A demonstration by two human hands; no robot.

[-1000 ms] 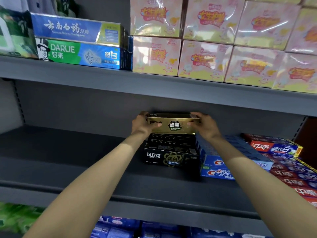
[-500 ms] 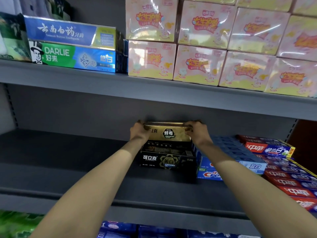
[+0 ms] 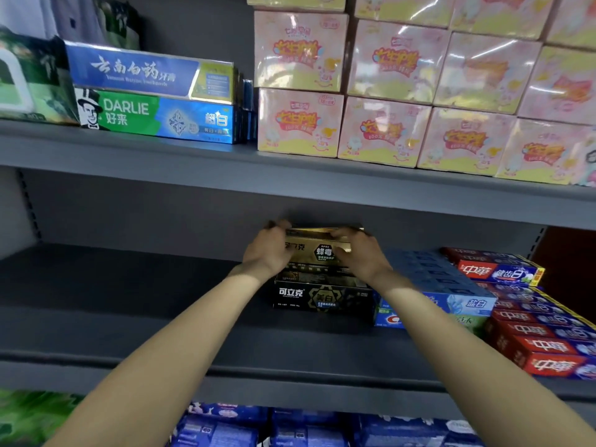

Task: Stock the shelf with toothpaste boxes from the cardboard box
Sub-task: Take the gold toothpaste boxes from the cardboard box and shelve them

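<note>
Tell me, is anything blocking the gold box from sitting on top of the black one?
Nothing visible does. Both hands, left hand and right hand, hold the gold toothpaste box right above the black toothpaste box; whether they touch is unclear.

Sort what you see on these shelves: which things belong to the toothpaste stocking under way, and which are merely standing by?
In the job:
gold toothpaste box, held by the left hand and right hand
black toothpaste box beneath it
middle shelf

Standing by:
pink packs on the upper shelf
Darlie box
blue Crest boxes
red boxes
</note>
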